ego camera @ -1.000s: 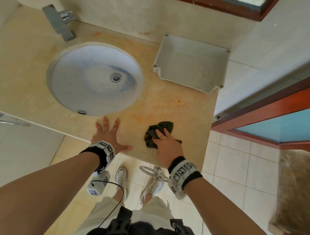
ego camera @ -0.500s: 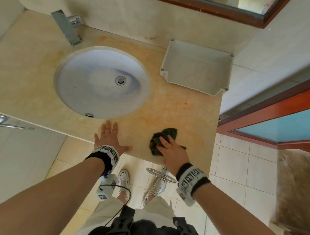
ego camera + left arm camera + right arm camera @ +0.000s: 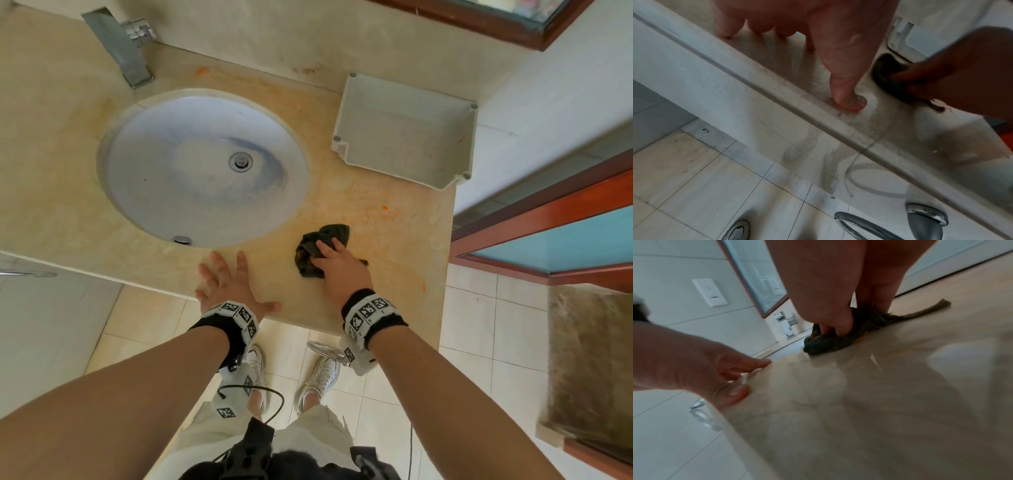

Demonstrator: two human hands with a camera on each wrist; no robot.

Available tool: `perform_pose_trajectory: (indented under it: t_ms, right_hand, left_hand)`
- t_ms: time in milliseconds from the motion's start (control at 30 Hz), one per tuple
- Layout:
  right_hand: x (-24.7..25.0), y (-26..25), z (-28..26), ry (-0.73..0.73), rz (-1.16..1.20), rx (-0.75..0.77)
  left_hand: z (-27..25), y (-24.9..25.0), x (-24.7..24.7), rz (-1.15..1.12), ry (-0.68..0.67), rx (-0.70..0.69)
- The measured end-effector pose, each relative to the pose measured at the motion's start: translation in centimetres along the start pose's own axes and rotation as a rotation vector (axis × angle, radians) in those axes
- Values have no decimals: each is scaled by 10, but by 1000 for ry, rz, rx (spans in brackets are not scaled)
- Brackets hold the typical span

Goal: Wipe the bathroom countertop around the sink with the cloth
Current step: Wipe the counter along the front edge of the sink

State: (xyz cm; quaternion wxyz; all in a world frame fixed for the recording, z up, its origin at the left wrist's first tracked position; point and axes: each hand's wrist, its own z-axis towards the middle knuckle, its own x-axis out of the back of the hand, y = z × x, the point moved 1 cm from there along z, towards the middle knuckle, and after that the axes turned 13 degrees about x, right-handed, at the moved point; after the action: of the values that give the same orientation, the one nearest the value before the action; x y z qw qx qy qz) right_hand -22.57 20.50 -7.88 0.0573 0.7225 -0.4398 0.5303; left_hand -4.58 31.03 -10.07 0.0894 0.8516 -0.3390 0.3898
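- Pinching the bunched dark cloth [image 3: 322,248] under the right hand [image 3: 337,269]: thumb and fingertips [image 3: 835,328] curled into the wad, pressing it down onto the beige countertop [image 3: 387,246].
- Spread flat beside it, left hand [image 3: 227,284] with fingers straight and thumb out, bracing near the front edge just below the sink [image 3: 205,168]; holding nothing.
- Sits right of the sink and in front of the grey plastic tray [image 3: 404,132], well short of both; one loose tail [image 3: 925,309] trailing out flat behind the fingers.
- Judged soft, light and limp: folds into any shape, no risk of breaking, but apt to unroll or drag its tail if held only at a corner. Best gripped as now, across the middle of the wad, with the palm bearing down so that a broad face meets the stone.
- Looks glossy and faintly wet in the right wrist view, so likely to slide easily; orange staining [image 3: 384,208] scattered toward the tray and along the back wall probably needs firmer pressure.
- Tray: shallow, open-topped, nothing visible inside but faint marks on its floor.
- Sink bowl: holds nothing loose, only bluish discolouring around the drain [image 3: 240,161].
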Motion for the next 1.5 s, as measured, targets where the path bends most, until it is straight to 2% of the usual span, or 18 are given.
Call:
perform_pose_trajectory:
  t_ms: [200, 267, 367, 433, 567, 667, 767, 867, 1067, 1300, 1400, 1500]
  right_hand:
    - [-9, 74, -64, 60, -16, -308]
    - [-9, 81, -71, 80, -7, -358]
    - [-9, 65, -64, 80, -28, -385]
    - [-8, 42, -48, 35, -49, -328]
    - [-6, -18, -4, -63, -65, -117]
    - [-2, -56, 36, -52, -90, -4]
    - [5, -69, 65, -48, -89, 29]
    - [6, -62, 64, -37, -58, 31]
    - [-7, -4, 15, 92, 30, -162]
    - [-13, 87, -84, 162, 27, -499]
    - [-13, 103, -103, 190, 49, -570]
    - [-12, 97, -101, 243, 83, -597]
  left_hand:
    - [5, 6, 2, 38, -28, 4]
    - [8, 9, 2, 45, -34, 19]
    - [12, 14, 2, 62, -34, 46]
    - [14, 16, 2, 77, -37, 45]
    - [16, 16, 3, 88, -36, 39]
    - [17, 15, 2, 93, -29, 30]
    - [18, 14, 2, 92, -28, 24]
    - [16, 14, 4, 102, -34, 15]
    - [10, 17, 12, 134, -55, 15]
    - [10, 20, 15, 147, -82, 24]
    - [11, 21, 15, 151, -79, 22]
    - [12, 21, 14, 164, -65, 23]
